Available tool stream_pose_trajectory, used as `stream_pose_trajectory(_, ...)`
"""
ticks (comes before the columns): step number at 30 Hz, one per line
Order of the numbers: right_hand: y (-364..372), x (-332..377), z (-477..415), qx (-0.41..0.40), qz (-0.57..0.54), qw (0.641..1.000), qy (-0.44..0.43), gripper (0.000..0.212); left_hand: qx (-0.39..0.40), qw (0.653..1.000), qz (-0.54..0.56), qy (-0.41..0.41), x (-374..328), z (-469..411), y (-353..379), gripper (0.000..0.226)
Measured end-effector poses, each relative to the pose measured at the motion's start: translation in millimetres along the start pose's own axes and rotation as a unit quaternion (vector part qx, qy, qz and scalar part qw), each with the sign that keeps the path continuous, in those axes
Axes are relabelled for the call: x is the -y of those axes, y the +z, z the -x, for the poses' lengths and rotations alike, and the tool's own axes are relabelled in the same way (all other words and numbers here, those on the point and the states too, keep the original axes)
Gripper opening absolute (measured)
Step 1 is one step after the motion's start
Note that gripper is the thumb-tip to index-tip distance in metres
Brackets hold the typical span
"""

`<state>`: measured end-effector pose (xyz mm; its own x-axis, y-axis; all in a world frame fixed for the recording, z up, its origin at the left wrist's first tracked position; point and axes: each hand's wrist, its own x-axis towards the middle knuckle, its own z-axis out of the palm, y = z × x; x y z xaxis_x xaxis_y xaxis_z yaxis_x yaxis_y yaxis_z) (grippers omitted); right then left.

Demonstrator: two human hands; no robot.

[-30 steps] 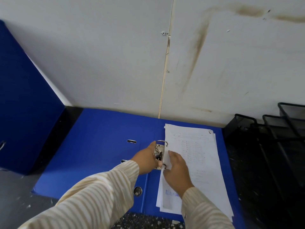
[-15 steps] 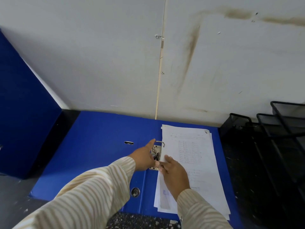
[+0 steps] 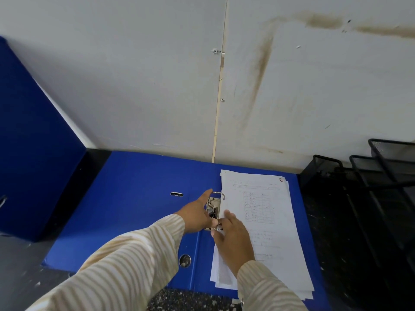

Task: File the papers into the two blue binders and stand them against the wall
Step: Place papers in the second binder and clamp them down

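An open blue binder (image 3: pixel 139 198) lies flat on the desk, its far edge against the wall. A stack of white printed papers (image 3: pixel 271 223) rests on its right half, beside the metal ring mechanism (image 3: pixel 215 205) at the spine. My left hand (image 3: pixel 195 217) grips the mechanism's lever from the left, with the index finger stretched forward. My right hand (image 3: pixel 233 241) lies flat on the left edge of the papers, fingertips at the lower ring. A second blue binder (image 3: pixel 33 142) stands closed at the far left, leaning on the wall.
Black wire-mesh trays (image 3: pixel 372 176) stand at the right, close to the open binder's edge. The stained white wall (image 3: pixel 157 86) runs right behind the binder. A dark speckled desk surface (image 3: pixel 190 299) shows at the near edge.
Both hands stay at the ring mechanism. My left index finger has stretched out, and my right hand's fingertips have slid closer to the lower ring. The view shifted slightly.
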<state>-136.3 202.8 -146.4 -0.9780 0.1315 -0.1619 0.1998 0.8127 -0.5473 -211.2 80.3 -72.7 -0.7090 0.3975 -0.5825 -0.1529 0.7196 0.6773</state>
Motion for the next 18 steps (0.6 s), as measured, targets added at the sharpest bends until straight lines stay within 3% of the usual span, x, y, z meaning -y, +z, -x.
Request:
stream_pose_trajectory(14,-16.9,-6.8,-5.0,0.017,0.036,0.999,-0.032,0.034,0.011,0.993,-0.115,0.006,-2.7,-17.6,-5.4,0.098)
stream_pose_trajectory(18,-39.2,-11.2,-19.5,0.067,-0.134,0.989,0.012,0.034,0.013,0.991,-0.135,-0.002,-3.3,-17.3,-4.0,0.101)
